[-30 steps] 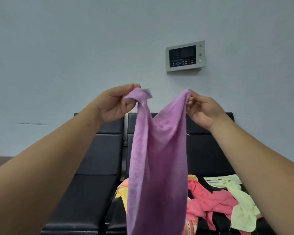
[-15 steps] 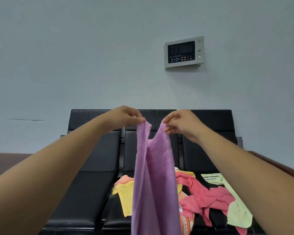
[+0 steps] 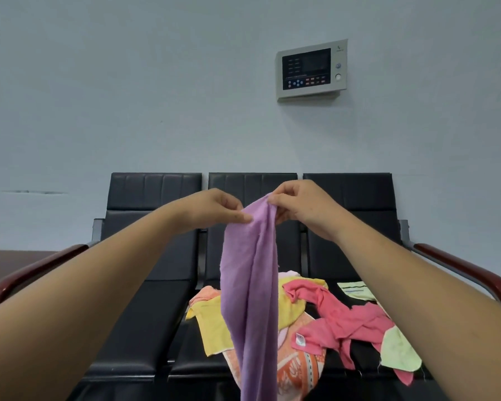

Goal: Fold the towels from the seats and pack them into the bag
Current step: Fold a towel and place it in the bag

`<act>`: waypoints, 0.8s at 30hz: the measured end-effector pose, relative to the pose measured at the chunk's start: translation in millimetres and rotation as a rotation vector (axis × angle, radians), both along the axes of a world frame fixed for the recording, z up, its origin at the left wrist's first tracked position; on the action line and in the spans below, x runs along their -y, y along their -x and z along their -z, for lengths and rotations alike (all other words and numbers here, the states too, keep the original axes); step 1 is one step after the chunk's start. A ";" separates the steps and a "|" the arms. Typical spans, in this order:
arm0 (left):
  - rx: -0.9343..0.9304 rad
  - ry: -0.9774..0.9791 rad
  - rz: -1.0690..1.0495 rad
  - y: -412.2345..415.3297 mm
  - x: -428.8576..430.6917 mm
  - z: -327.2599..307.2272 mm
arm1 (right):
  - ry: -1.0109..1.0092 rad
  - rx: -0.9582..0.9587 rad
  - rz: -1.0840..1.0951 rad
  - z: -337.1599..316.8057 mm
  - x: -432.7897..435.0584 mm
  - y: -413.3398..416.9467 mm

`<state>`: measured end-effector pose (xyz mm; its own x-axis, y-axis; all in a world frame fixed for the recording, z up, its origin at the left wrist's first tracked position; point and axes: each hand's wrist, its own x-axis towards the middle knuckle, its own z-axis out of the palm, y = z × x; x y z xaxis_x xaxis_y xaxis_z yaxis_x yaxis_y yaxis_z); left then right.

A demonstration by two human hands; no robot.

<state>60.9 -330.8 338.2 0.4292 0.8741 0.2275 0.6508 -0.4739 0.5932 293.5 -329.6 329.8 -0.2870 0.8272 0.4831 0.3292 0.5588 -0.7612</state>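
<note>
A purple towel (image 3: 252,290) hangs lengthwise in front of me, doubled over, its top corners brought together. My left hand (image 3: 214,211) pinches the top edge from the left and my right hand (image 3: 298,206) pinches it from the right, fingertips almost touching. Behind it, on the black seats (image 3: 145,314), lies a heap of towels: a yellow towel (image 3: 211,325), a pink towel (image 3: 344,322), a pale green towel (image 3: 396,351), a peach one (image 3: 206,293) and an orange patterned one (image 3: 298,369). No bag is in view.
The three-seat black bench stands against a pale wall, with dark red armrests at the left (image 3: 32,273) and right (image 3: 463,270). A control panel (image 3: 311,72) hangs on the wall above. The left seat holds no towels.
My hands have come down and together, closing the gap between the towel's two top corners so the purple towel now hangs doubled. The view has tilted down, showing more of the bench.
</note>
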 end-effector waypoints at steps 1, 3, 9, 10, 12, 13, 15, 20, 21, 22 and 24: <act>-0.094 0.041 -0.011 3.1 -1.5 6.1 | -0.001 -0.008 0.024 1.2 -1.7 -2.9; -0.260 0.090 -0.069 11.2 -6.6 20.4 | -0.030 0.049 0.122 5.1 -5.1 -9.4; 0.165 0.149 -0.082 32.7 -16.3 41.5 | -0.059 0.277 0.315 33.8 -19.8 -30.2; 0.222 0.121 -0.090 31.3 -17.3 41.2 | -0.057 0.243 0.325 38.7 -23.0 -31.5; 0.264 0.033 -0.125 23.8 -19.1 40.6 | -0.026 0.085 0.311 46.1 -31.0 -33.4; 0.290 -0.002 -0.136 20.1 -20.0 40.8 | -0.003 0.007 0.297 48.3 -35.3 -34.0; 0.381 -0.057 -0.158 15.6 -23.1 42.6 | 0.036 -0.060 0.293 50.7 -40.6 -34.9; 0.555 -0.066 -0.213 13.2 -34.1 59.3 | 0.177 -0.290 0.111 60.1 -44.0 -33.2; 0.567 -0.038 -0.215 12.0 -36.1 63.9 | 0.230 -0.353 0.030 63.5 -44.5 -32.3; 0.590 -0.004 -0.205 10.1 -37.3 67.9 | 0.268 -0.391 -0.044 67.1 -45.4 -30.7; 0.644 0.065 -0.160 4.0 -39.2 74.6 | 0.328 -0.395 -0.159 75.0 -45.3 -25.3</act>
<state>56.9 -291.7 263.5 0.0885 0.9364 0.3395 0.2159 -0.3508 0.9112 318.8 -284.2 254.8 -0.2693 0.9141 0.3030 -0.0871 0.2902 -0.9530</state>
